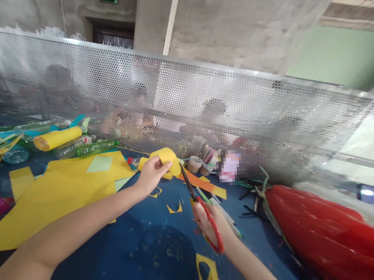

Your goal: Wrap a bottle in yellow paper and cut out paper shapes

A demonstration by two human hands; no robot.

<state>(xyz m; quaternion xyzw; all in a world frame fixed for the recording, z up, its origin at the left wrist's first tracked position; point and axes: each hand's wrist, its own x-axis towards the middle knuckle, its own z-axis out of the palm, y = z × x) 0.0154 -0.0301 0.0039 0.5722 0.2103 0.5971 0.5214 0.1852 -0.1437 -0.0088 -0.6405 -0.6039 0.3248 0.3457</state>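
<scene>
My left hand (152, 174) pinches a curved piece of yellow paper (167, 156) above the blue table. In my right hand (207, 224) is a pair of scissors (214, 227) with red and yellow handles. Its dark blades point up and away, their tips close to the right edge of the paper; whether they touch it I cannot tell. Yellow paper scraps (174, 208) lie below, between the hands, and a cut-out yellow scrap (206, 271) is at the near edge. Behind my left hand, a bottle with a red cap (131, 161) is partly hidden.
Large yellow sheets (75, 190) cover the left of the table. Plastic bottles (98, 147) and a yellow-wrapped roll (59, 138) lie behind them. Markers (222, 208) and a red plastic bag (324, 224) are on the right. A perforated metal screen (176, 85) bounds the back, people beyond it.
</scene>
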